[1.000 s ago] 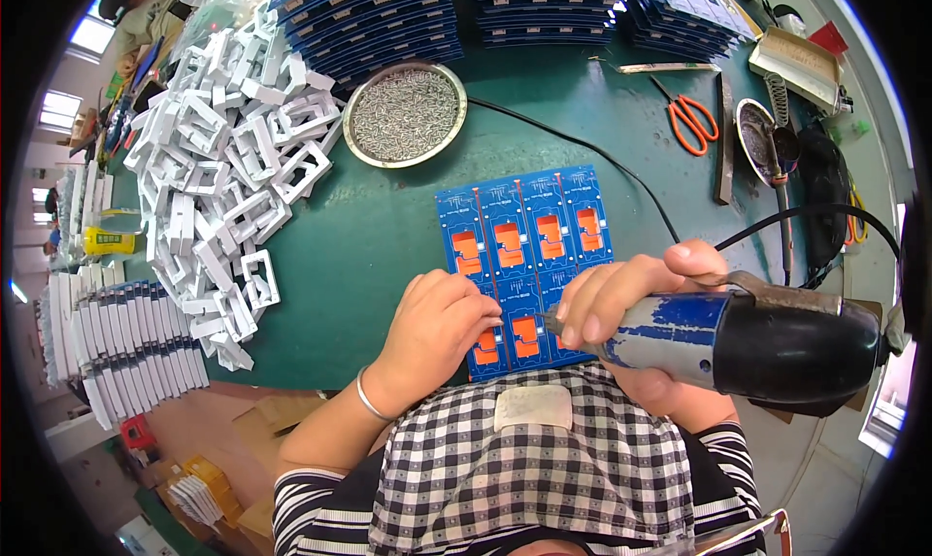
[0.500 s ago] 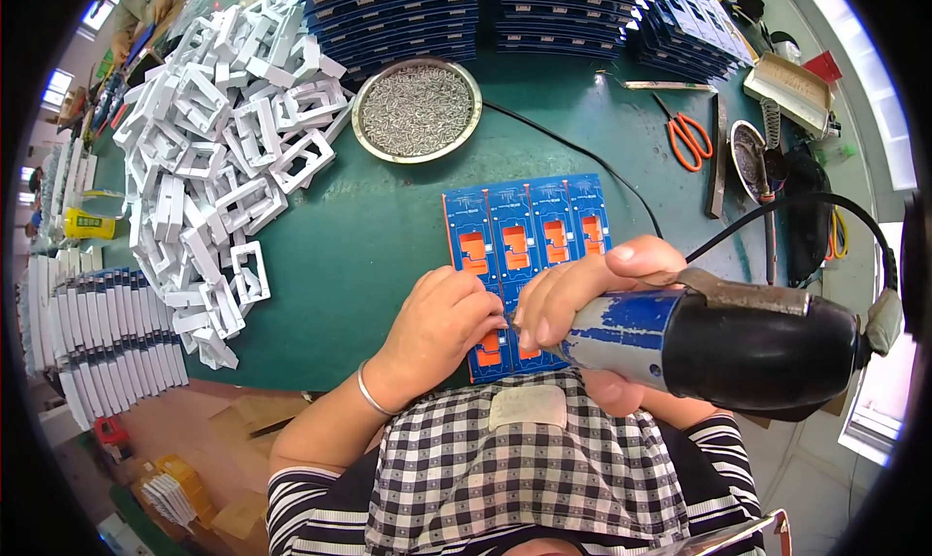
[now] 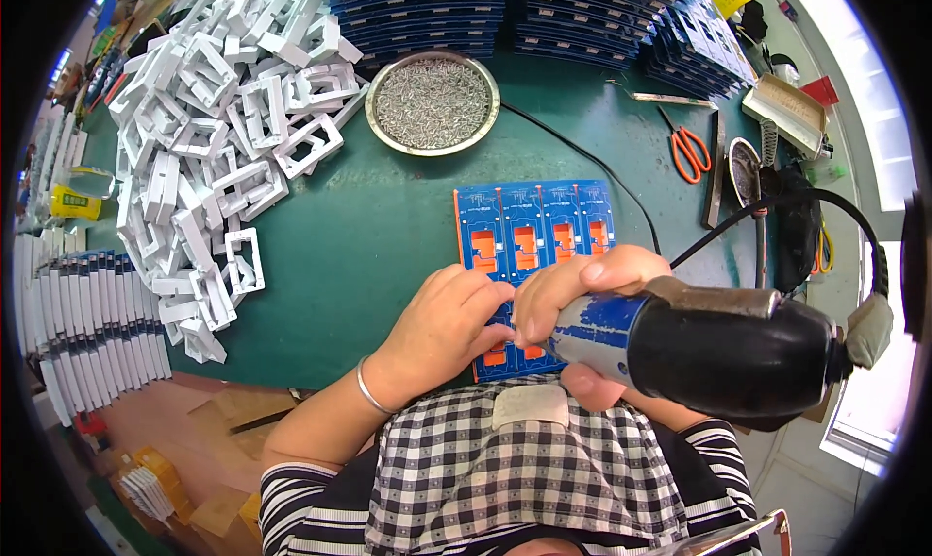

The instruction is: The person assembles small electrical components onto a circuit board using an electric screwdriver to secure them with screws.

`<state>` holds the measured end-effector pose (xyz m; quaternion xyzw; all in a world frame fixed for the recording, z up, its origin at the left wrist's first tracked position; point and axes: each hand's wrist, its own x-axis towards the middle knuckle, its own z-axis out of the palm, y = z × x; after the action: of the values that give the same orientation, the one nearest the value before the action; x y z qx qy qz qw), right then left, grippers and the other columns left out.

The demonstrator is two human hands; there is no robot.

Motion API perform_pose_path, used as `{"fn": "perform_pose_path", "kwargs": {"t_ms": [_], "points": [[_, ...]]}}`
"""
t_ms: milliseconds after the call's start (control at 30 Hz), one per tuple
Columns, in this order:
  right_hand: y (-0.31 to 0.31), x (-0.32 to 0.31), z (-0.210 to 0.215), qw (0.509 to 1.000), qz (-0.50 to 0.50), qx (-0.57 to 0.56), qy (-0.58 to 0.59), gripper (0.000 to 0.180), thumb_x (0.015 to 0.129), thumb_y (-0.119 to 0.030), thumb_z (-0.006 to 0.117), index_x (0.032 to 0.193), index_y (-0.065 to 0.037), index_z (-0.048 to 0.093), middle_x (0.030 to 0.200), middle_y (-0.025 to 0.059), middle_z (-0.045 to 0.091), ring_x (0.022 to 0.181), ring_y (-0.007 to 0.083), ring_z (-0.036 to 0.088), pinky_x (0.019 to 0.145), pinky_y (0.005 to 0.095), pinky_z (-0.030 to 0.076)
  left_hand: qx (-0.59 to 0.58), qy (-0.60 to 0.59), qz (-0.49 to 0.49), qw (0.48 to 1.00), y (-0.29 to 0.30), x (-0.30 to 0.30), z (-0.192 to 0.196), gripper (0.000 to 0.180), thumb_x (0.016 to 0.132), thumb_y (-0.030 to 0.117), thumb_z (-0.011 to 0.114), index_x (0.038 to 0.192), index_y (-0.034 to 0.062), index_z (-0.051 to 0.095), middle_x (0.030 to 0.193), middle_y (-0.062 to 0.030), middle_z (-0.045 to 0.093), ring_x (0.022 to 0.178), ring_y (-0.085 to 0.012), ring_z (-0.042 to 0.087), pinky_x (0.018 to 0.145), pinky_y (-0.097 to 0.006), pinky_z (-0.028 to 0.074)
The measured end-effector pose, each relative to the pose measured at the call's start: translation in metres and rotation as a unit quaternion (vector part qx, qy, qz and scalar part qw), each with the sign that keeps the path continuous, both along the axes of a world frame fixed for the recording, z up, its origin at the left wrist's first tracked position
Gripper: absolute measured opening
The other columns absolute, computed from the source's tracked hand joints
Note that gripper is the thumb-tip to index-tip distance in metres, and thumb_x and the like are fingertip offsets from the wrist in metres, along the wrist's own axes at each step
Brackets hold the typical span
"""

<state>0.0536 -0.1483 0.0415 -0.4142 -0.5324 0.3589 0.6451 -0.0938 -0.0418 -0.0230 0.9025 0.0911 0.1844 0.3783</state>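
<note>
My right hand [image 3: 587, 279] is wrapped round a blue, grey and black electric screwdriver [image 3: 728, 352], its front end pointing left over a blue circuit board panel [image 3: 532, 204]. Orange shows through several cutouts in the panel, which lies flat on the table close to my apron. My left hand [image 3: 437, 318] rests over the panel's near left part, thumb and fingertips drawn together beside the screwdriver's front end. Whatever those fingertips pinch is too small or hidden to make out. The screwdriver's tip is hidden behind my fingers.
A round metal bowl of small screws [image 3: 386, 135] stands beyond the panel. White plastic frames [image 3: 243, 187] are heaped on the left. Blue board stacks [image 3: 417, 17] line the back. Orange-handled scissors [image 3: 690, 156] lie at right; a black cord [image 3: 582, 155] crosses the green table.
The view has shifted slightly. The screwdriver's rear has swung a little left and nearer to me, and my left fingertips have moved slightly at its front end. Both hands remain over the panel.
</note>
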Motion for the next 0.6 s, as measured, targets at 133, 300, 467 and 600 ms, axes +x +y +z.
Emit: {"fn": "perform_pose_path", "kwargs": {"t_ms": [133, 300, 467, 600], "points": [[0.003, 0.0, 0.008, 0.999, 0.018, -0.02, 0.033, 0.063, 0.074, -0.002, 0.075, 0.125, -0.01, 0.038, 0.091, 0.0108, 0.059, 0.081, 0.0208, 0.058, 0.076, 0.0352, 0.047, 0.0, 0.023, -0.003, 1.0, 0.001, 0.0, -0.002, 0.052, 0.065, 0.013, 0.078, 0.11, 0.0053, 0.053, 0.096, -0.0104, 0.056, 0.087, -0.0303, 0.054, 0.08, -0.039, 0.045], [0.005, 0.003, 0.008, 0.996, 0.072, -0.038, 0.032, 0.063, 0.08, -0.006, 0.074, 0.129, -0.015, 0.036, 0.094, 0.0117, 0.06, 0.087, 0.0235, 0.06, 0.083, 0.0409, 0.048, -0.003, 0.009, 0.008, 1.0, -0.002, -0.002, -0.003, 0.057, 0.066, 0.01, 0.077, 0.116, 0.0051, 0.049, 0.1, -0.0116, 0.058, 0.09, -0.0309, 0.055, 0.081, -0.039, 0.046], [0.005, 0.004, -0.002, 0.998, 0.063, -0.005, 0.018, 0.062, 0.08, -0.005, 0.072, 0.13, -0.013, 0.036, 0.089, 0.0122, 0.061, 0.085, 0.0235, 0.061, 0.079, 0.0399, 0.049, -0.085, 0.065, -0.025, 0.994, 0.023, -0.006, 0.027, 0.048, 0.072, 0.012, 0.074, 0.114, 0.0054, 0.053, 0.095, -0.0121, 0.06, 0.088, -0.0311, 0.057, 0.078, -0.04, 0.048], [0.022, 0.02, -0.016, 0.987, 0.1, 0.024, 0.127, 0.072, 0.075, -0.016, 0.077, 0.131, -0.008, 0.033, 0.084, 0.0113, 0.061, 0.074, 0.0209, 0.063, 0.069, 0.0352, 0.052, 0.087, 0.007, 0.039, 0.995, 0.066, 0.013, 0.053, 0.023, 0.078, 0.01, 0.067, 0.1, 0.0051, 0.062, 0.089, -0.013, 0.061, 0.087, -0.0319, 0.059, 0.076, -0.038, 0.048]]}}
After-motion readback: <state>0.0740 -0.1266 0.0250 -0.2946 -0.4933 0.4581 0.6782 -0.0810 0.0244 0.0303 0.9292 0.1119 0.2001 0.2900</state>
